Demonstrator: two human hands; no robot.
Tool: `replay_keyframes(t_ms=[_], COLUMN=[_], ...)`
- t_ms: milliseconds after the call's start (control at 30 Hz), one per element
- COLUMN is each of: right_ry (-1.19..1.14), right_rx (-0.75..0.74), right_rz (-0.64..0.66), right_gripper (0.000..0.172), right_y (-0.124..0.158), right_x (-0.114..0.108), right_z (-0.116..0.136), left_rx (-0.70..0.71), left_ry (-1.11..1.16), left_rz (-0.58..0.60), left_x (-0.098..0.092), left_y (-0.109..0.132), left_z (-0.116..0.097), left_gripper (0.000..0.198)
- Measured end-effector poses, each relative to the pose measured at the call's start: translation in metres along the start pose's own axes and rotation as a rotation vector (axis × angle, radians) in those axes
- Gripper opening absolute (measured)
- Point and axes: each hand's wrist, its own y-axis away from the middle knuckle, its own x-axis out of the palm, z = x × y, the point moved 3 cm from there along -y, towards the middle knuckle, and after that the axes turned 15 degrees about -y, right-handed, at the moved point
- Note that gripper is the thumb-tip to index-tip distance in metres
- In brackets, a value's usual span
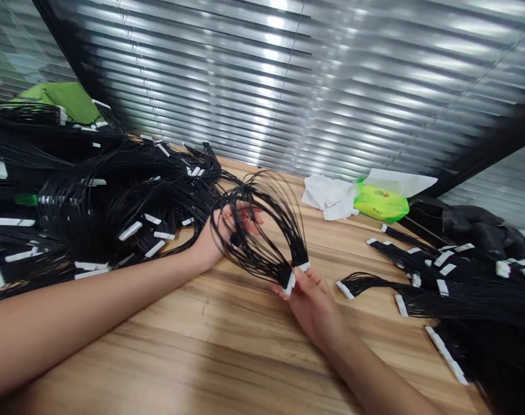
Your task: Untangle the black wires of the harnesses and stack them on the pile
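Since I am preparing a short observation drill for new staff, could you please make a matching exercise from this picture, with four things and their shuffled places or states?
Things
1. Right hand
2. Packet
3. Left hand
4. Blinds

Places or states
A. Slatted and silvery, beyond the table
B. Partly screened by the looped black wires
C. Fingers at the white connectors
D. Yellow-green, beside the crumpled white paper

Right pairs: 1-C, 2-D, 3-B, 4-A

Glary blinds (294, 86) (frame edges possibly soft).
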Motion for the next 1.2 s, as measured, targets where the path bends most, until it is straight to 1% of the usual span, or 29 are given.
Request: replay_keyframes(t_ms=[67,133,233,267,300,367,467,500,600,667,800,933,1000,1100,1200], right_ry=[-0.021,-0.018,0.023,0.045,0.067,0.108,0.145,0.151,0.157,0.167,0.195,0.197,0.201,0.214,0.235], right_rx=[-0.067,-0.148,-0.240,-0.258,-0.272,-0.295,-0.320,-0.326,-0.347,-0.361,-0.369,-0.367,-0.371,-0.384,-0.397], right_rz=[-0.044,-0.091,-0.166,-0.185,-0.199,-0.203,-0.172,-0.161,-0.149,-0.157,-0.182,-0.163,-0.152,-0.146,-0.146], right_gripper=[0.023,0.025,0.028,0.029,0.029,0.029,0.026,0.026,0.025,0.027,0.028,0.026,0.025,0.025,0.024], right_y=[-0.002,-0.003,-0.005,-0.005,-0.005,-0.004,-0.002,-0.001,-0.001,-0.001,-0.002,-0.001,-0.001,0.000,0.001], right_x=[-0.002,-0.003,-0.006,-0.007,-0.008,-0.009,-0.010,-0.010,-0.012,-0.014,-0.016,-0.015,-0.014,-0.014,-0.015], right_z=[0.002,0.006,0.009,0.009,0.009,0.009,0.007,0.007,0.006,0.006,0.006,0.005,0.004,0.004,0.003], left_rx=[0.005,0.033,0.162,0.219,0.269,0.325,0.317,0.300,0.221,0.170,0.147,0.183,0.184,0.168,0.109], left_ry=[-0.073,-0.232,-0.597,-0.670,-0.696,-0.680,-0.622,-0.595,-0.512,-0.477,-0.461,-0.471,-0.477,-0.426,-0.356], left_rz=[0.095,0.140,0.190,0.200,0.201,0.167,0.097,0.088,0.069,0.039,0.022,0.069,0.074,0.008,-0.049], left_x=[0.009,0.014,0.016,0.016,0.015,0.012,0.008,0.007,0.007,0.007,0.008,0.010,0.010,0.008,0.006], left_y=[0.007,0.014,0.022,0.023,0.024,0.025,0.025,0.024,0.020,0.017,0.015,0.018,0.019,0.019,0.018], left_z=[-0.001,-0.003,-0.009,-0.012,-0.014,-0.018,-0.022,-0.023,-0.023,-0.022,-0.022,-0.024,-0.024,-0.026,-0.025], left_gripper=[0.027,0.020,0.037,0.040,0.039,0.029,0.006,0.009,0.033,0.038,0.040,0.037,0.036,0.037,0.038])
